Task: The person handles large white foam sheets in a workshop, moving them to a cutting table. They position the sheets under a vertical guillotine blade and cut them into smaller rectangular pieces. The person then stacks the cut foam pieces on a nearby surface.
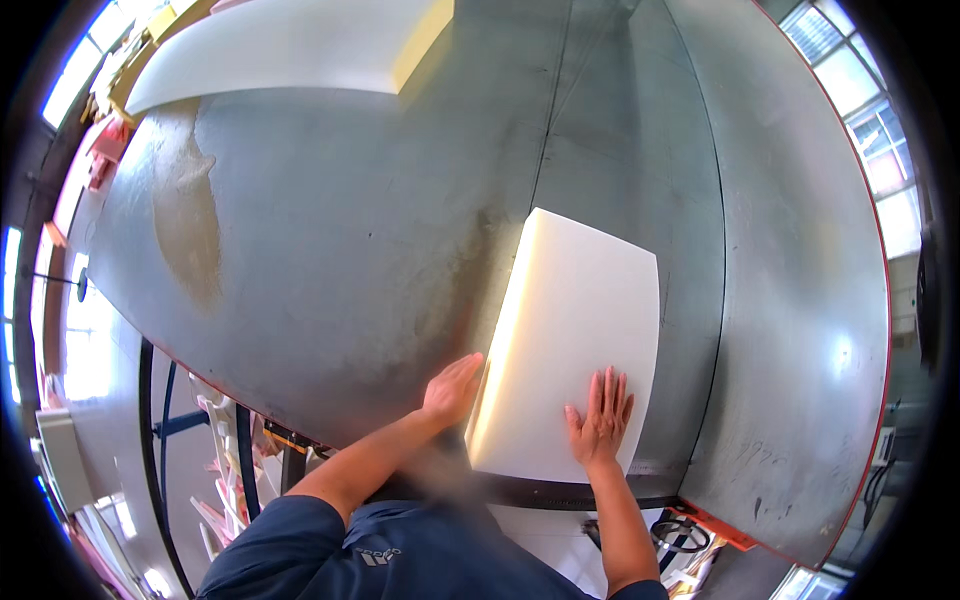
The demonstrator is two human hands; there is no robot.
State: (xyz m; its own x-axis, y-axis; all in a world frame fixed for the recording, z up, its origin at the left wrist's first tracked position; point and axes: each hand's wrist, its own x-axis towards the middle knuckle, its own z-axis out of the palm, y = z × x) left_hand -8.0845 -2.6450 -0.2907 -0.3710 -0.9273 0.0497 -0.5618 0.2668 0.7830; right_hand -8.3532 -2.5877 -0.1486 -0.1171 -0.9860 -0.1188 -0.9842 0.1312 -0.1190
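Observation:
A thick white foam block (580,300) lies flat on the grey metal table (350,240) in front of me, its long side running away from my body. Its left side face glows pale yellow. My right hand (600,420) rests flat on the block's top near its near right corner, fingers stretched out. Against the block's left side is my left hand (455,388), fingers extended and held together, palm toward the foam. Whether the left palm presses on the foam or only touches it cannot be told.
A larger white foam slab (290,50) lies at the far left of the table. A dark seam (722,250) runs along the table right of the block. Foam scraps (215,490) lie below the table's left edge, near dark metal posts (245,455).

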